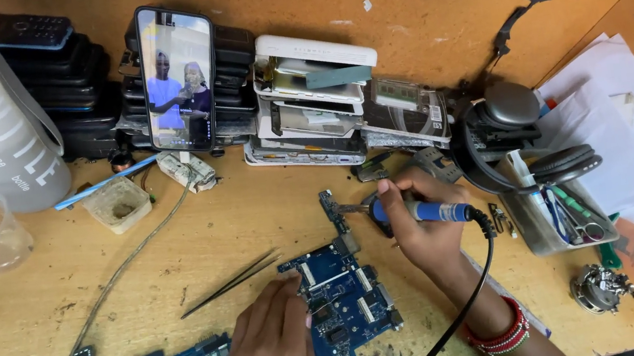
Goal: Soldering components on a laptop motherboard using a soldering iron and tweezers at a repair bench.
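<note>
Bright, even daylight falls across the tabletop (26, 322); shadows stay soft, focus sharp, with slight wide-angle bending at edges.

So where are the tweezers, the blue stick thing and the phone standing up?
tweezers (230, 282), head view, middle of the two thin black arms.
soldering iron (427, 211), head view, blue handle held in the right hand.
phone (179, 78), head view, middle of its lit screen.

electronics repair workshop, soldering iron (419, 211), circuit board (344, 293), stacked phones (57, 65)
</note>
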